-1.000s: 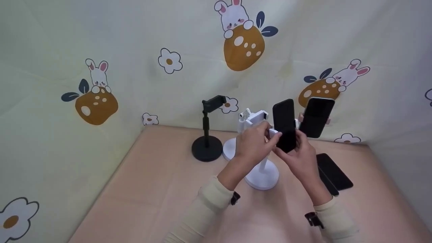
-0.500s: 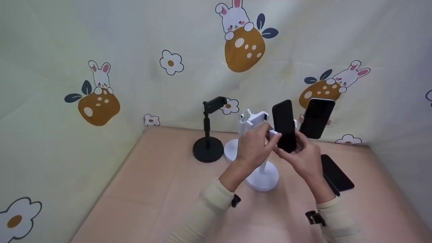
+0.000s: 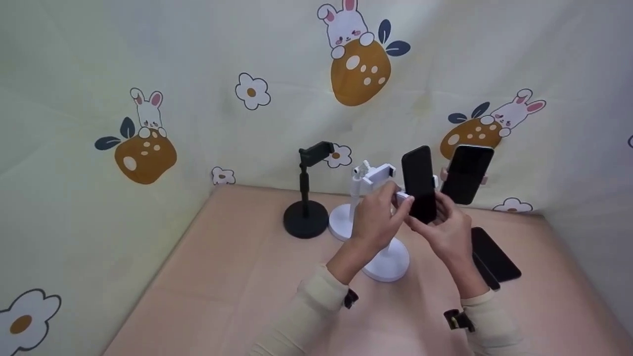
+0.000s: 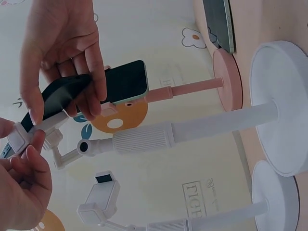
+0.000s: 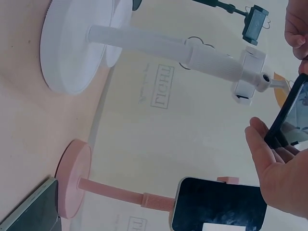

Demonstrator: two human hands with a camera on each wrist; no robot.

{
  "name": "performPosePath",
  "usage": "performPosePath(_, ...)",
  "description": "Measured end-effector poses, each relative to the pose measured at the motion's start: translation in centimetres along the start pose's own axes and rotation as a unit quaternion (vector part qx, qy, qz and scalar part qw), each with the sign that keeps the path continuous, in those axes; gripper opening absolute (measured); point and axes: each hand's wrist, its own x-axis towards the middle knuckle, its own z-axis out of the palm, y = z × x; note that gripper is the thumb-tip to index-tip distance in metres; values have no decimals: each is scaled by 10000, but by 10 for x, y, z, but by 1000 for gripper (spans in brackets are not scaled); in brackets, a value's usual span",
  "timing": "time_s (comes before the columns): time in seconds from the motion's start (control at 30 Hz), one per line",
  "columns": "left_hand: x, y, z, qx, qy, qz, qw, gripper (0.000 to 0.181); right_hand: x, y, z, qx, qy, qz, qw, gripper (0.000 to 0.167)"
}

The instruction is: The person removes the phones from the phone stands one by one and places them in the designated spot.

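Note:
My left hand (image 3: pixel 375 217) pinches the end of the white phone stand's clamp (image 4: pixel 19 138) between thumb and fingers. A black phone (image 3: pixel 419 183) stands nearly upright at this clamp, its screen facing me. Around the phone's lower part and right edge, my right hand (image 3: pixel 451 232) holds it with thumb and fingers. The front white stand's round base (image 3: pixel 388 262) rests on the table beneath both hands. In the left wrist view, its ribbed pole (image 4: pixel 144 138) runs up to the clamp. How firmly the clamp sits on the phone is partly hidden by my fingers.
Behind to the left stand a second white phone stand (image 3: pixel 380 174) and a black one (image 3: pixel 305 217). At the right, a pink stand (image 4: pixel 228 79) carries another phone (image 3: pixel 467 173). Dark phones (image 3: pixel 497 254) lie on the table by my right forearm. Patterned cloth hangs behind.
My left wrist has shifted slightly to the right, with its fingers still at the clamp. The phone and my right hand stay almost in place; the head view drifts a little.

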Motion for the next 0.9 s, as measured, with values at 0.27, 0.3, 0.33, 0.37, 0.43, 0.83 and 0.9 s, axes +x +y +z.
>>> performPosePath(0.27,-2,-1,0,-143,52,59,9999,22,2,0,-5,164,-72,-42,9998,76)
performPosePath(0.3,-2,-1,1,-163,73,65,9998,22,2,0,-6,238,-127,5,9996,77)
performPosePath(0.33,-2,-1,1,-172,86,67,9998,22,2,0,-7,301,-185,78,9993,78)
performPosePath(0.37,-2,-1,2,-190,90,62,9998,22,1,-1,-8,350,-251,167,9989,79)
performPosePath(0.43,-2,-2,4,-262,77,42,9996,22,1,-1,-9,450,-379,350,9977,81)
performPosePath(0.83,-4,-3,9,-513,17,-60,9987,23,0,0,-11,505,-502,489,9963,82)
performPosePath(0.9,-4,-4,10,-568,48,-93,9983,23,0,1,-11,524,-512,467,9962,81)
